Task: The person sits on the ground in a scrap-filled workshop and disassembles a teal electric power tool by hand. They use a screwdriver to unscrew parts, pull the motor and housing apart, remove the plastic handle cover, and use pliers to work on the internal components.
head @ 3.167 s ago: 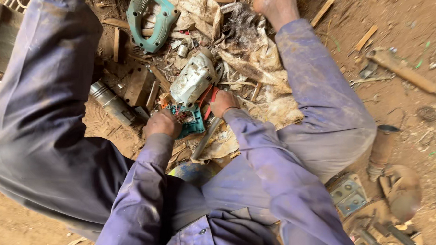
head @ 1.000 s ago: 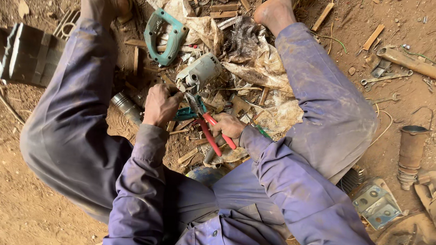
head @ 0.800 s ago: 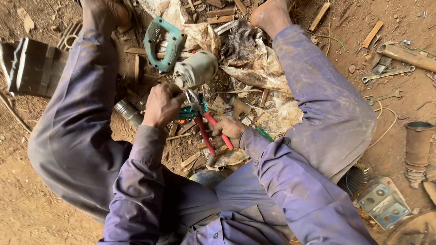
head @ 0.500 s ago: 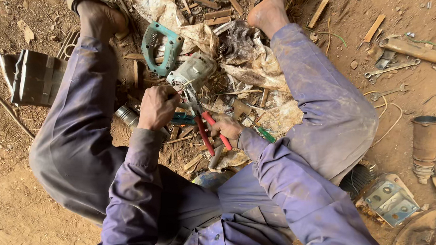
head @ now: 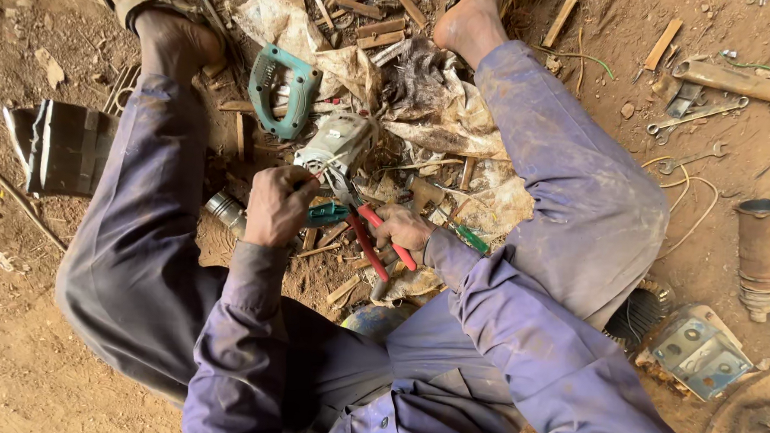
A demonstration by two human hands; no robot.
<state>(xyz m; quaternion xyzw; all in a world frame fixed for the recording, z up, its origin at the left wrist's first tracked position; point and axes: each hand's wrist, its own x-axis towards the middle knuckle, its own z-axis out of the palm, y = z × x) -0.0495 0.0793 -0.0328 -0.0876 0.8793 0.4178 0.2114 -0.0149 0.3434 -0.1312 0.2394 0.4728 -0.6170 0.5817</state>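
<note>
I sit on the dirt floor with my legs spread, in purple work clothes. My left hand [head: 277, 205] grips a teal part [head: 326, 214] joined to a pale grey power-tool motor body [head: 338, 143]. My right hand [head: 402, 228] is closed on red-handled pliers [head: 375, 240], whose jaws point up toward the motor body just right of my left hand. A teal tool handle shell [head: 280, 89] lies beyond the motor body. A green-handled screwdriver [head: 469, 237] lies beside my right wrist.
Dirty rags [head: 425, 101], wood scraps and wires lie between my legs. A metal cylinder [head: 223, 209] sits by my left wrist. Spanners [head: 696, 117], a rusty pipe [head: 760, 250], a grey metal bracket [head: 698, 351] and a dark folded sheet [head: 59, 146] lie around.
Early on both hands held the motor body low between my knees. Since then my right hand took the red pliers, and the view has drifted, with the hands staying at the motor.
</note>
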